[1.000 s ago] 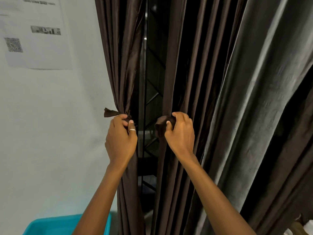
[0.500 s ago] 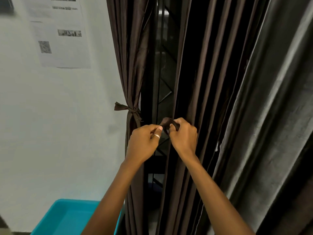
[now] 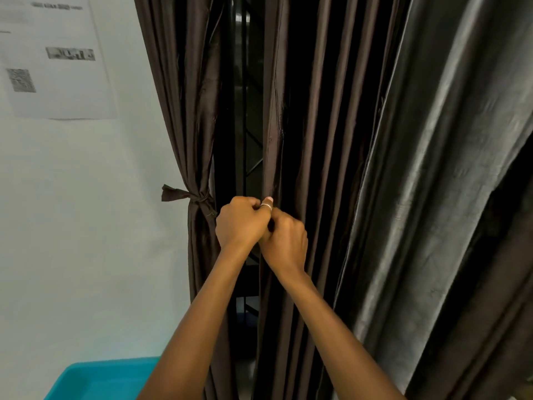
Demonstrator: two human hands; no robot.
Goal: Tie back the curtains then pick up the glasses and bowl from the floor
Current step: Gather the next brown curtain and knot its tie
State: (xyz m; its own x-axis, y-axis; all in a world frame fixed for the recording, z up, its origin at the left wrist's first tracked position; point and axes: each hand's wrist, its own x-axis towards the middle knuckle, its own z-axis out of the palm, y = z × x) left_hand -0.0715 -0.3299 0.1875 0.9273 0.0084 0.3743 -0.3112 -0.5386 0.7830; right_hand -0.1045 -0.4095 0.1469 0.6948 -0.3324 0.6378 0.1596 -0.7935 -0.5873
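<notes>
Head view: the right curtain [image 3: 323, 111] hangs loose at centre. It looks soft, light and likely slippery, so gather its folds at mid-height. The left curtain [image 3: 184, 82], by the wall, is cinched with a tie [image 3: 199, 197]. Your left hand [image 3: 240, 226] and right hand [image 3: 285, 241] meet clenched at the loose edge; what they grasp is hidden.

Paper sheet [image 3: 54, 57] on wall: printed heading, dark banner, QR-type code [image 3: 21, 80]; all blurred, no text legible.

Even, soft light; sheen on right curtain [image 3: 432, 168]; dark folds; poster [image 3: 57, 62] print blurred; wide-angle bowing at edges.
</notes>
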